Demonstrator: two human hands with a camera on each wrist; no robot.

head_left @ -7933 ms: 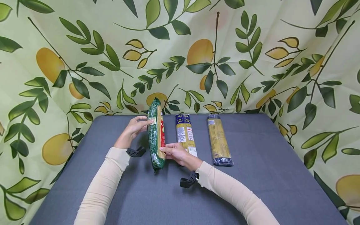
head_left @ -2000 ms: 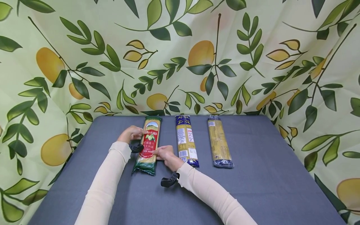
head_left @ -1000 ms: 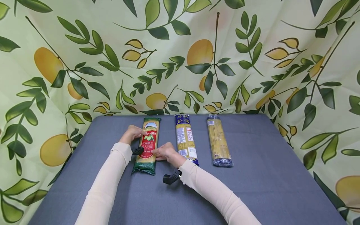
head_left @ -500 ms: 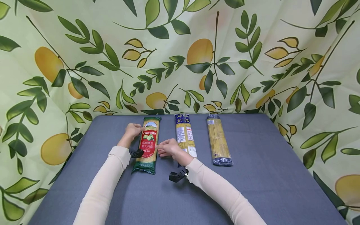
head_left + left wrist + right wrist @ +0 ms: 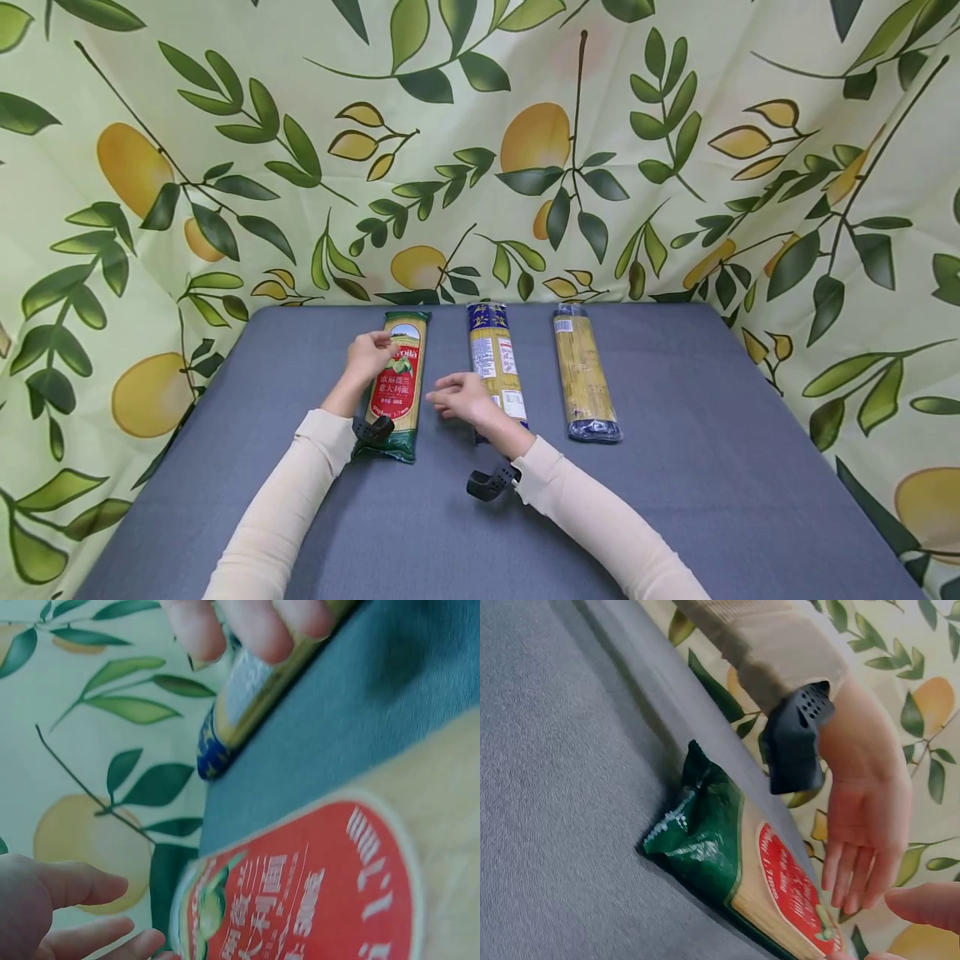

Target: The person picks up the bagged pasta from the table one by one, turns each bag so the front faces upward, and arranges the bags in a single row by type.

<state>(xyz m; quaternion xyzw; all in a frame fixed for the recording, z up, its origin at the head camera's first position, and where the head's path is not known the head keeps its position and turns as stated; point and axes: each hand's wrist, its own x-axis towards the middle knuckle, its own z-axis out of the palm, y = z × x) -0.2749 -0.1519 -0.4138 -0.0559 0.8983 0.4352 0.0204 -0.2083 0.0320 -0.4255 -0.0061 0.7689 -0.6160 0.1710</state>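
A long spaghetti pack with green ends and a red label [image 5: 397, 379] lies flat, label up, on the grey table [image 5: 675, 483]. My left hand [image 5: 371, 354] hovers over its far half with straight, relaxed fingers and holds nothing. In the right wrist view that left hand [image 5: 864, 825] hangs just above the pack [image 5: 735, 874]. My right hand [image 5: 456, 394] floats open between this pack and a blue-and-yellow spaghetti pack [image 5: 491, 354], gripping neither. The left wrist view shows the red label [image 5: 315, 892] close up and the blue pack [image 5: 240, 712] beyond it.
A third spaghetti pack, clear with a dark blue end [image 5: 583, 375], lies to the right, parallel to the others. A cloth printed with lemons and leaves [image 5: 525, 150] walls in the table at the back and both sides. Black camera mounts [image 5: 491, 483] sit on both wrists.
The green pack, first held up on its edge, was laid flat. Both hands have since let go of it and lifted away toward me; the right hand moved right.
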